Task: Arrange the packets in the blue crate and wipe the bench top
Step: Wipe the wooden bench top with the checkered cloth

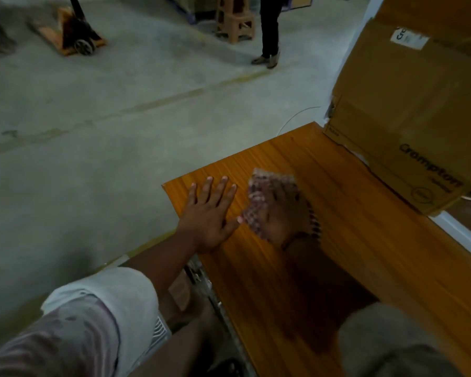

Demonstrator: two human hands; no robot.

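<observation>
Head view: the left hand (207,216) lay flat, fingers spread, on the tabletop (365,240), likely bracing. The right hand (282,213), blurred, pressed a checked cloth (257,195) down for wiping; its grip was unclear.

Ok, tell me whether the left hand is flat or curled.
Flat: the left hand lies on the bench top, fingers straight and spread.

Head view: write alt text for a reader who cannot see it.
A person's right hand, blurred, rests on a checked cloth on an orange wooden bench top, while the left hand lies flat beside it, fingers spread. A large cardboard box sits at the bench's far end.
</observation>
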